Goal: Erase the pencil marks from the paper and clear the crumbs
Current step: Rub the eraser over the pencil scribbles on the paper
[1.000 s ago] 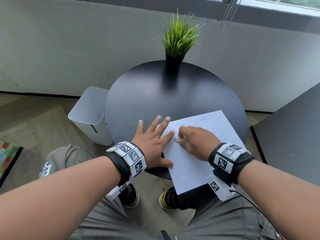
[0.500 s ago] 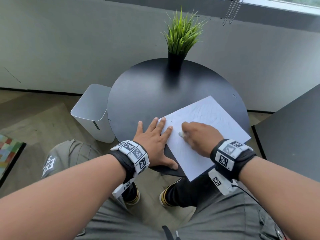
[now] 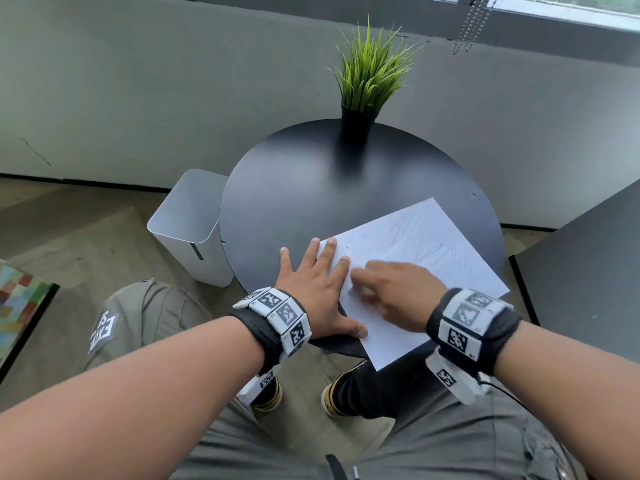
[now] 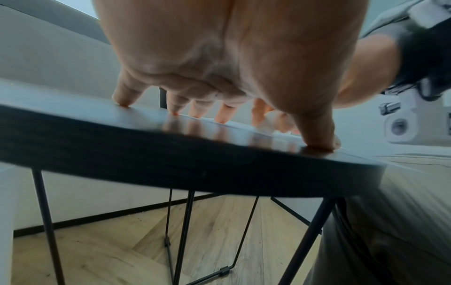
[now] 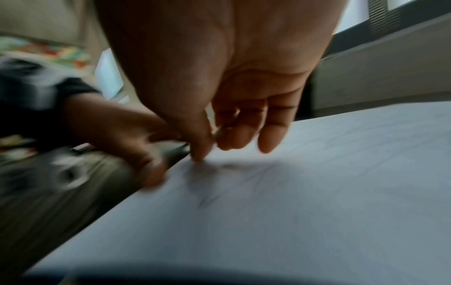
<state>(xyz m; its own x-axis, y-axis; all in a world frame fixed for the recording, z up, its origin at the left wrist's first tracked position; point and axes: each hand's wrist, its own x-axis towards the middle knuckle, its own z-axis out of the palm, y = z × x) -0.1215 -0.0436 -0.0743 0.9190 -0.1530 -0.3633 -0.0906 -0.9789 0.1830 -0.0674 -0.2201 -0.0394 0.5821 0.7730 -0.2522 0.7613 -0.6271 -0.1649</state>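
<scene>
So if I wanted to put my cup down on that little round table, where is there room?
The bare stretch of table between the potted plant at the far edge and the paper looks freest, especially its left side. The near edge is crowded: the left hand presses the paper's corner and the right hand works on the sheet.

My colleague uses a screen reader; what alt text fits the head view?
A person's left hand presses a sheet of paper flat on a round black table while the blurred right hand rubs it. A potted grass plant stands behind.
</scene>
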